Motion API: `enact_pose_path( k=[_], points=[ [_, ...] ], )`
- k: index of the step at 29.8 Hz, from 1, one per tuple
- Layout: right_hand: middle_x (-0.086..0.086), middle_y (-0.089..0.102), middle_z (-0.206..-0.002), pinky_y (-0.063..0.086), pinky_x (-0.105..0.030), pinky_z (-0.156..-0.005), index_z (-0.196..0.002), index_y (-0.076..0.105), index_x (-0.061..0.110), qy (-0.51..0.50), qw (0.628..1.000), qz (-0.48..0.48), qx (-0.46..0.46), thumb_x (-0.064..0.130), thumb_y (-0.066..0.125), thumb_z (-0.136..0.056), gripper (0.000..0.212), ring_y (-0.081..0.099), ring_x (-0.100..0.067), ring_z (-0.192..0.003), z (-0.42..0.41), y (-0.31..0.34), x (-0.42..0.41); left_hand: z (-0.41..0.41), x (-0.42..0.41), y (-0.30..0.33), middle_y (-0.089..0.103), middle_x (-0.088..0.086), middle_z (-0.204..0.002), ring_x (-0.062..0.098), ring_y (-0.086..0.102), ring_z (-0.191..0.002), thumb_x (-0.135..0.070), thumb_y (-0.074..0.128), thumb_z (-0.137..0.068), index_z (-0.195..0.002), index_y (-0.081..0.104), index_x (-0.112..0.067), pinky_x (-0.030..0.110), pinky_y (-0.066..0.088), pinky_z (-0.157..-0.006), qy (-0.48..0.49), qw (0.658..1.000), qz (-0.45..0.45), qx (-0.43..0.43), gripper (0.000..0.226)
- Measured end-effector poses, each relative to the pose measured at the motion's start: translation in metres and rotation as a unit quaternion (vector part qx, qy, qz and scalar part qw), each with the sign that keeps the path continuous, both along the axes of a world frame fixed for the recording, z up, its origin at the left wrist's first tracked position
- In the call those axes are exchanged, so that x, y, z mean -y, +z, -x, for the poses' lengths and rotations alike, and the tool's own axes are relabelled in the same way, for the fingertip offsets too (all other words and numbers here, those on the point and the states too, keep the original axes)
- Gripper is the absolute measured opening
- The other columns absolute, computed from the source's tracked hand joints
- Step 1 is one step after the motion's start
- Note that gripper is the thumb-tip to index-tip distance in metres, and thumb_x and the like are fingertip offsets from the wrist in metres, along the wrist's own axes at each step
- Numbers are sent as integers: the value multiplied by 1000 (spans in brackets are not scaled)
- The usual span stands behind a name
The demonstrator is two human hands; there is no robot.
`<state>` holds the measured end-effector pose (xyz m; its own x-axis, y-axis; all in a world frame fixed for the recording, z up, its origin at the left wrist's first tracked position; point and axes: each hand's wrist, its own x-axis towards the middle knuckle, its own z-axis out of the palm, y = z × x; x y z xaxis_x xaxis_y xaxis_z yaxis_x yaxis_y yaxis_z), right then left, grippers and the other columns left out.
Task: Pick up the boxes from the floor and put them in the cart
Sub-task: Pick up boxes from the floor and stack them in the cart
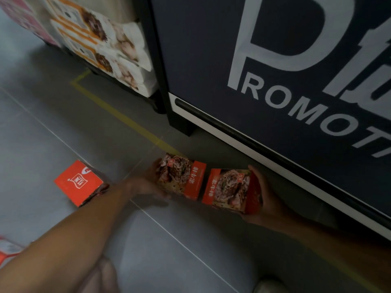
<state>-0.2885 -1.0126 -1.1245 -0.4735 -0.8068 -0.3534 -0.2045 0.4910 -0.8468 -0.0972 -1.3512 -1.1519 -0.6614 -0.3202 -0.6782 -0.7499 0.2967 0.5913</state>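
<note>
Red cardboard marks all three boxes here, each a flat carton printed with a meat dish. The left hand [151, 182] wraps its fingers round the near side of the left red food box [181, 178], which looks tipped up off the grey tiled floor [53, 127]. The right hand [264, 199] clasps the right red food box [229, 190] from its outer edge, thumb on top, with the box raised on its side. Taking one carton in each hand probably saves a trip, and gripping the outer edges leaves the two inner edges just beside each other, near enough to press together.

A third red box with a white logo [79, 182] lies on the floor to the left, near the left forearm and apart from the held pair; it is not yet picked up. No cart is in view, so where the boxes must go cannot be told.

Close behind the held boxes stands a dark display panel with large white lettering [254, 60], its white lower edge just past the right hand, so lifting calls for drawing the cartons toward the body. A yellow tape line [118, 113] crosses the floor, and stacked white printed packs [110, 45] sit at upper left.
</note>
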Motion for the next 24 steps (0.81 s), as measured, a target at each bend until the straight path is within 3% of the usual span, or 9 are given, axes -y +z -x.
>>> enact_pose_path(
  k=[3,7,11,14,16,18,20,22,24],
  points=[
    [31,26,-139,52,-11,-78,-151,5,52,-12,1000,-2,25,6,95,-61,135,39,19,-121,-5,3,9,6,-7,7,51,-13,-142,8,51,-131,-23,90,-73,-155,28,-25,17,45,-96,12,996,-86,-31,103],
    [13,30,-144,51,-15,-74,-150,8,53,-68,995,5,73,30,95,-62,126,43,1,-119,-14,9,24,12,-13,6,52,-9,-143,11,52,-128,-53,77,-82,-152,36,-26,23,43,-101,55,993,-94,-50,85],
    [-2,33,-152,44,-15,-69,-157,12,37,-164,984,-10,64,40,88,-67,117,48,-9,-112,-22,4,33,11,-15,-1,51,-11,-144,14,49,-133,-75,72,-70,-149,38,-27,35,38,-115,92,990,-98,-47,98],
    [-6,27,-157,41,-15,-66,-158,14,34,-193,980,-23,44,29,89,-72,115,42,-13,-118,-25,0,33,14,-20,0,53,-11,-140,12,51,-127,-69,77,-70,-147,37,-26,30,40,-110,136,980,-124,-77,98],
    [-7,25,-158,41,-16,-67,-159,13,34,-206,977,-33,37,26,91,-71,118,43,-16,-121,-26,0,33,15,-24,1,49,-7,-141,13,49,-124,-55,79,-77,-151,32,-22,27,42,-103,159,977,-114,-89,94],
    [-9,25,-158,47,-23,-76,-160,10,34,-224,973,-44,37,26,93,-66,125,45,-25,-130,-26,-1,34,14,-25,2,49,0,-139,15,50,-119,-31,75,-87,-149,32,-23,22,46,-90,190,972,-98,-99,76],
    [-11,30,-158,47,-36,-91,-160,8,32,-243,967,-53,61,29,95,-59,135,45,-31,-135,-27,-2,36,11,-22,2,52,6,-134,19,55,-114,-23,80,-85,-145,34,-30,22,52,-75,208,970,-80,-93,76],
    [-12,35,-156,43,-41,-98,-161,7,30,-261,960,-47,84,31,95,-58,135,46,-32,-136,-27,-1,38,8,-19,2,53,10,-134,24,59,-114,-25,87,-76,-148,30,-30,33,57,-84,221,969,-74,-83,92],
    [-13,37,-155,41,-43,-100,-161,6,31,-295,948,-45,109,34,92,-65,128,45,-34,-136,-27,-1,42,8,-17,2,51,11,-138,28,57,-120,-30,91,-70,-154,21,-21,39,53,-97,236,967,-76,-62,110]
  ],
)
